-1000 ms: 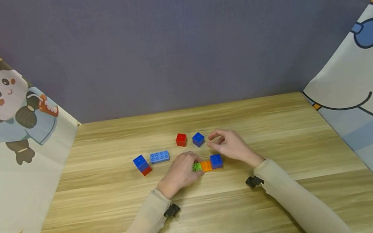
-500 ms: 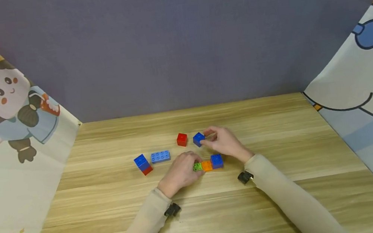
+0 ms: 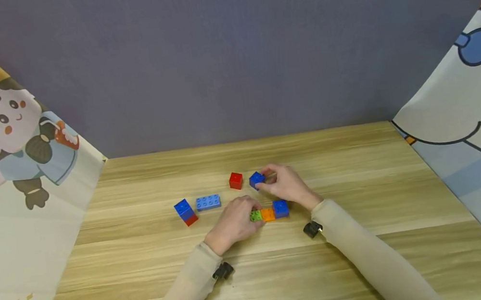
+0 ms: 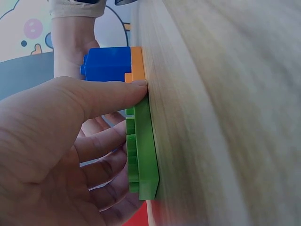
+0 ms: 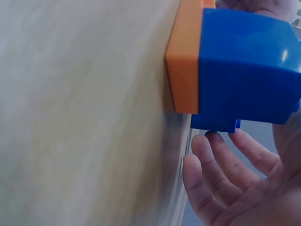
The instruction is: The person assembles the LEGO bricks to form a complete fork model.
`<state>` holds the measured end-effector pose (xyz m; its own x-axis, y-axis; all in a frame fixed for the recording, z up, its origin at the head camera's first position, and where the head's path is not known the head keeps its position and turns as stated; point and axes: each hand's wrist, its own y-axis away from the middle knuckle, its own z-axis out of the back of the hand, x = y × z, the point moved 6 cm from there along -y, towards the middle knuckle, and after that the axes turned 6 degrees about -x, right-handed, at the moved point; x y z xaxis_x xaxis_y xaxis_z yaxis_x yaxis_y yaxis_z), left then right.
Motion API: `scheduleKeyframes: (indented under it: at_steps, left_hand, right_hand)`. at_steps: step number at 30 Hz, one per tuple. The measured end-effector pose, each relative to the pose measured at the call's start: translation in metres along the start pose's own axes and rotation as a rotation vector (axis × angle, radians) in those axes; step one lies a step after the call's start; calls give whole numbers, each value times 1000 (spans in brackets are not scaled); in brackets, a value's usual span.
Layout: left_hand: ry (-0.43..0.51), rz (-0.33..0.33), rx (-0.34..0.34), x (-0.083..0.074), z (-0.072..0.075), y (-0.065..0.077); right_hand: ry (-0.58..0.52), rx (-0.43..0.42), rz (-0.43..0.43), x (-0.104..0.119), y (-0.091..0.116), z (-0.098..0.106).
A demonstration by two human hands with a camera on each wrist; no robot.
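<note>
My left hand holds a flat green toy brick by its long sides, with the thumb on the near side. End to end with it lies a flat orange brick, and a taller blue brick is seated on the orange one's right end. Behind this row, my right hand pinches a separate blue brick between thumb and index finger. That brick partly shows behind the seated one in the right wrist view, where the other fingers extend below it.
A red brick stands just left of the pinched blue one. Further left are a light-blue eight-stud brick and a blue-and-red stack. A grey panel rises behind the wooden table, with printed panels at both sides.
My right hand has moved left from beside the back blue brick and taken hold of it between thumb and index finger. The left hand has kept its hold on the green brick.
</note>
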<state>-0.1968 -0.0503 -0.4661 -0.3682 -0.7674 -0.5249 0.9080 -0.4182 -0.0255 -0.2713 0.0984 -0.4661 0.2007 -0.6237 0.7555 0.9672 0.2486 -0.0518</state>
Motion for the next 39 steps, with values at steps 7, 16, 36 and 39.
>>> scheduleKeyframes:
  at_steps: [7,16,36,39]
  left_hand:
    - [1,2,-2,0,0,0]
    - [0,0,-2,-1,-1,0]
    - [16,3,-14,-1,0,1]
    - [17,-2,-18,-1,0,1]
  right_hand:
    - [-27,1,5,-1,1,0]
    - [-65,-13,-4,-3,3,4]
    - [-176,-7,15,3,25,16]
    - [-190,-4,15,4,30,19]
